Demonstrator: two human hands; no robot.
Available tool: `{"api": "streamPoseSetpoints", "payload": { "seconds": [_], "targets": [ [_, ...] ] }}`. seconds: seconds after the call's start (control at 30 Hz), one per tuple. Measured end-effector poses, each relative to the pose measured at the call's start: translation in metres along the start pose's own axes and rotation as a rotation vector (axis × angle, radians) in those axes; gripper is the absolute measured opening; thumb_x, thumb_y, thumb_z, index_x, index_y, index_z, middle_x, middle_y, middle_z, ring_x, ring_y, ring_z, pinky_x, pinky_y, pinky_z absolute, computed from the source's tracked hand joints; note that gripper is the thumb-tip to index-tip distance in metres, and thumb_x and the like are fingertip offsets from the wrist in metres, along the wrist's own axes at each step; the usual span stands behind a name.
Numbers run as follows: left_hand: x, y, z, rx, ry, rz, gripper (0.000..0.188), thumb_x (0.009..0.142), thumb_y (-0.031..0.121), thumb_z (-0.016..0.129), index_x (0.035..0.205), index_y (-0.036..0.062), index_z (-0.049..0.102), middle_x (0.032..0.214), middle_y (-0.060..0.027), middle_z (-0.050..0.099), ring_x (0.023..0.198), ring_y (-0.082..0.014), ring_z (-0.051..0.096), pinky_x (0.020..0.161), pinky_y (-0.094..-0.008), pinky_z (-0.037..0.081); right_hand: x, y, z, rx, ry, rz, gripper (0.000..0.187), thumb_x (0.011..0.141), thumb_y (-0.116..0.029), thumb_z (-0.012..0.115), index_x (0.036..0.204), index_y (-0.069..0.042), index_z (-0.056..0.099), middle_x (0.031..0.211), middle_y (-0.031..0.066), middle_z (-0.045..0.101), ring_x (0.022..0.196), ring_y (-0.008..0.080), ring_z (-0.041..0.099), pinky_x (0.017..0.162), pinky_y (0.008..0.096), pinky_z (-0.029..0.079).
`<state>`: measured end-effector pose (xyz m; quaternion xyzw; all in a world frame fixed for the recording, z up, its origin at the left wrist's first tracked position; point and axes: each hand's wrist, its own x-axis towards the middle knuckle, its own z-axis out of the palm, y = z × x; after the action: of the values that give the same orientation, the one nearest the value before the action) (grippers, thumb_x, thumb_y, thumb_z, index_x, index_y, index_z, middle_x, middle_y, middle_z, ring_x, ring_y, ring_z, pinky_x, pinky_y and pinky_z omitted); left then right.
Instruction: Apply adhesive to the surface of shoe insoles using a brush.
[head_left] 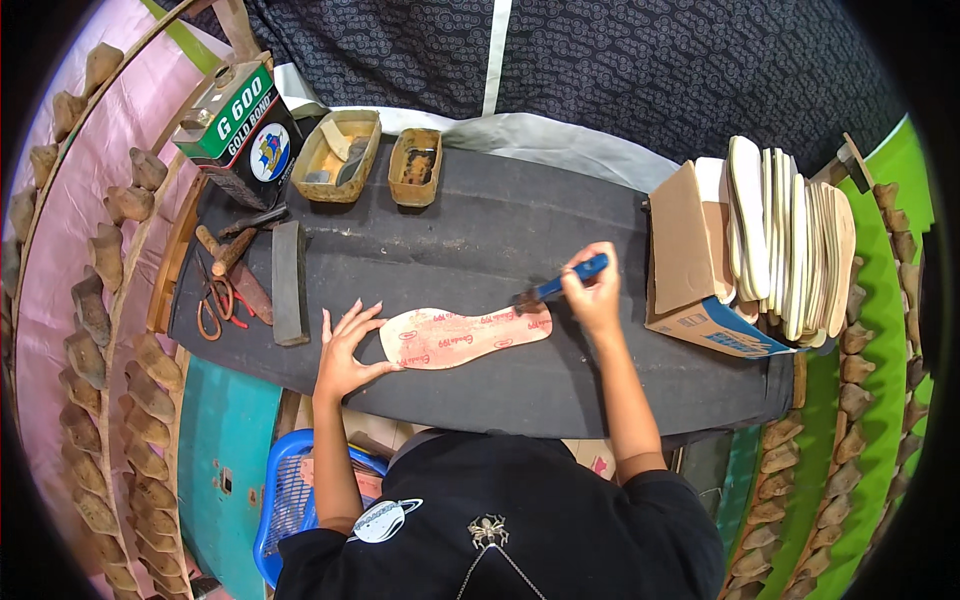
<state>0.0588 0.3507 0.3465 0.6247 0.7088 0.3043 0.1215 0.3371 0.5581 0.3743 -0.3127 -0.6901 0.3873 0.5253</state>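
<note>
A pinkish insole [462, 338] with red print lies flat on the dark table cover, its wider end toward my left hand [347, 352]. That hand is open, fingers spread, with the thumb and fingertips at the insole's left edge. My right hand [596, 291] is closed around a blue-handled brush [572, 277]. The brush tilts down to the left, its dark bristles at the insole's narrower right end. Whether the bristles touch the surface I cannot tell.
A green-and-black metal can [232, 130], two grimy tubs [338, 155], a grey sharpening stone [289, 283], scissors [214, 303] and a hammer [232, 252] stand or lie on the left. At right, a cardboard box [688, 245] holds several upright insoles [790, 240]. Shoe lasts [92, 308] line side racks.
</note>
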Motion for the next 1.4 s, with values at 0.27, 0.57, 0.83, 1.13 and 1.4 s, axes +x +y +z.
{"api": "streamPoseSetpoints", "payload": {
  "seconds": [0.27, 0.57, 0.83, 1.13, 1.4],
  "targets": [
    [0.001, 0.001, 0.002, 0.0, 0.0, 0.002, 0.065, 0.044, 0.042, 0.077, 0.099, 0.0129, 0.059, 0.119, -0.0019, 0.05, 0.121, -0.0243, 0.034, 0.102, -0.0515, 0.003, -0.005, -0.02, -0.004, 0.045, 0.099, -0.046, 0.021, 0.066, 0.0, 0.054, 0.082, -0.005, 0.042, 0.068, 0.0021, 0.051, 0.061, 0.0079, 0.048, 0.055, 0.0214, 0.041],
    [0.001, 0.0, 0.002, 0.007, 0.0, -0.002, 0.065, 0.044, 0.041, 0.077, 0.1, 0.0127, 0.059, 0.119, -0.0021, 0.05, 0.121, -0.0247, 0.034, 0.102, -0.0517, 0.003, -0.024, -0.013, 0.016, 0.135, -0.023, 0.092, 0.025, 0.069, 0.004, 0.053, 0.086, -0.007, 0.037, 0.075, 0.0047, 0.047, 0.069, 0.0109, 0.049, 0.063, 0.0243, 0.043],
    [0.0, -0.003, 0.0, 0.009, -0.003, -0.005, 0.064, 0.046, 0.04, 0.077, 0.102, 0.015, 0.057, 0.119, -0.001, 0.049, 0.121, -0.0244, 0.033, 0.101, -0.0527, 0.004, -0.011, -0.005, -0.031, 0.097, 0.128, 0.073, 0.026, 0.07, 0.004, 0.053, 0.087, -0.007, 0.036, 0.076, 0.005, 0.048, 0.067, 0.0109, 0.05, 0.057, 0.0225, 0.045],
    [-0.002, -0.006, 0.001, -0.088, 0.033, 0.028, 0.065, 0.046, 0.04, 0.077, 0.102, 0.0135, 0.056, 0.117, -0.0014, 0.051, 0.119, -0.0243, 0.036, 0.1, -0.0541, 0.003, 0.043, -0.015, 0.081, 0.55, 0.103, -0.035, 0.035, 0.077, 0.002, 0.058, 0.097, -0.006, 0.031, 0.084, 0.0089, 0.051, 0.064, 0.0121, 0.055, 0.053, 0.0217, 0.049],
    [-0.007, -0.008, 0.003, -0.119, 0.048, 0.051, 0.064, 0.051, 0.039, 0.076, 0.105, 0.012, 0.055, 0.112, -0.0021, 0.053, 0.118, -0.0233, 0.037, 0.101, -0.0542, 0.001, 0.096, 0.009, 0.153, 0.238, 0.049, -0.197, 0.033, 0.078, -0.002, 0.058, 0.099, -0.005, 0.033, 0.085, 0.0077, 0.051, 0.066, 0.0108, 0.055, 0.058, 0.0208, 0.047]
  ]
}}
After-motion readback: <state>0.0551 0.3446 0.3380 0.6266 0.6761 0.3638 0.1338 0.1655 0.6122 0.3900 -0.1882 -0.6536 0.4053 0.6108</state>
